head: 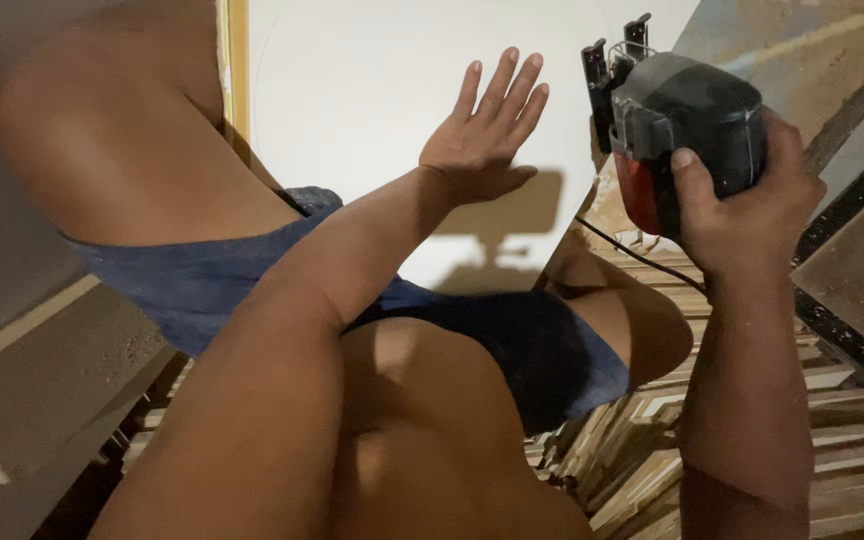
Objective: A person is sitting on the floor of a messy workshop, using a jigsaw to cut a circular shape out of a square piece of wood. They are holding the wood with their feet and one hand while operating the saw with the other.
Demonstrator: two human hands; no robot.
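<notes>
A: Nearest the lens, bare torso and arms filling the lower frame, blue shorts [202, 280] across the middle

B: Left hand [480, 135] up at centre top, spread flat, fingers wide, pressing on the white board [352, 90], gripping nothing

A: Right hand [752, 195] at upper right, wrapped tight round the black and red power tool [687, 130], thumb over the front, cord [632, 250] trailing below

B: Probably hefty and rigid, that tool; best grasped round the body, clear of the base at the board's edge. Board likely stiff, smooth, prone to sliding

A: Wood offcuts [832, 400] stacked lower right
</notes>
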